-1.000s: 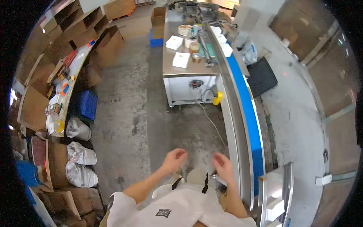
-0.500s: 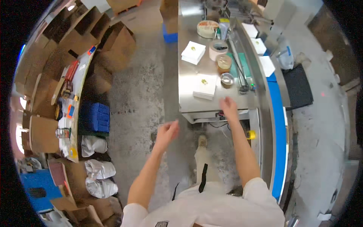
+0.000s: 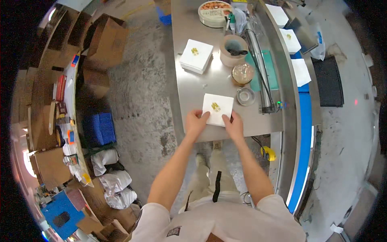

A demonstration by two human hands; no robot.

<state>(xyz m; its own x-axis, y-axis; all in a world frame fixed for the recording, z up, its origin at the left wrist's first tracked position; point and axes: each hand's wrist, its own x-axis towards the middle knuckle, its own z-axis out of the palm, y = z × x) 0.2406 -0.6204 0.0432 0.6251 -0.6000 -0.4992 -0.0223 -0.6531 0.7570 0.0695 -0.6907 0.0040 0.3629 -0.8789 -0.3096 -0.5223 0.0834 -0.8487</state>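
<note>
Both hands are at a stack of white square cards (image 3: 219, 115) with a gold print on top, by the near edge of the steel table (image 3: 193, 89). My left hand (image 3: 196, 123) grips its left near corner, thumb on top and fingers at the side. At the right near corner my right hand (image 3: 234, 125) holds it the same way, fingers partly hidden. Farther off lies a second white stack (image 3: 196, 56) with the same gold print. Right of the held stack sits a small round clear dish (image 3: 246, 96).
Beyond the dish are a jar (image 3: 242, 74), a beige tub (image 3: 230, 60) and a round patterned tin (image 3: 213, 15). A long metal bar (image 3: 260, 68) lies over a green mat (image 3: 271, 76). White squares (image 3: 300, 71) rest along a blue conveyor belt (image 3: 305, 121) at right.
My hands, apart and away from the stack earlier, have come together onto its near corners. My view has moved closer to the table.
</note>
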